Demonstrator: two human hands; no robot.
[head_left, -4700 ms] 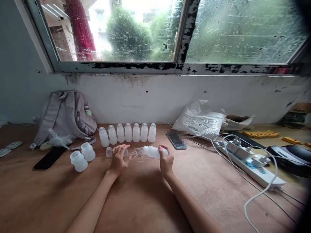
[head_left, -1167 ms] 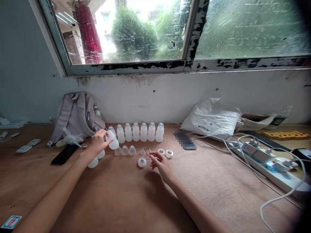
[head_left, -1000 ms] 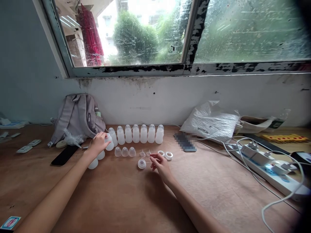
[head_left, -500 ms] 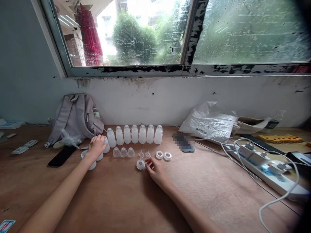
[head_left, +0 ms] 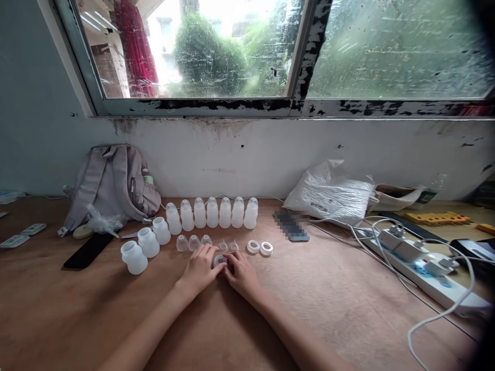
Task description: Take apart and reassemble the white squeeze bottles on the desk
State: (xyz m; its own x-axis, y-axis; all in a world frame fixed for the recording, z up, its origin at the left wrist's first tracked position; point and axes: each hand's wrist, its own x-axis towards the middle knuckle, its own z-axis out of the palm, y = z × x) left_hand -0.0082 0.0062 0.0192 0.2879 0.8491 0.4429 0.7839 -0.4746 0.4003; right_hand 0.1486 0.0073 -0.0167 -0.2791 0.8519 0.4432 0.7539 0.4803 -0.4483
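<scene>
A bottle collar ring with a teat in it [head_left: 219, 260] lies on the table between my hands. My left hand [head_left: 199, 268] curls its fingers and thumb round the ring's left side. From the right, my right hand [head_left: 242, 270] pinches the same ring, thumb towards me; the fingers partly cover it. Just beyond are two clear teats [head_left: 223, 246] and a pair of white collar rings [head_left: 253, 247]. Clear dome caps [head_left: 182, 242] stand behind my left hand, one partly hidden by it. Three uncapped white baby bottles [head_left: 134, 257] stand in a slanting line further left.
A row of several capped baby bottles [head_left: 212, 212] stands along the back. Left of them are a grey backpack [head_left: 112, 185] and a black phone [head_left: 88, 251]. To the right lie a blurred-out phone [head_left: 292, 226], a silvery plastic bag [head_left: 328, 193] and a power strip [head_left: 421, 268] with loose white cables.
My left hand has left the uncapped bottles and moved right to the collar ring. My right hand has closed in on that ring. The view has shifted slightly.
</scene>
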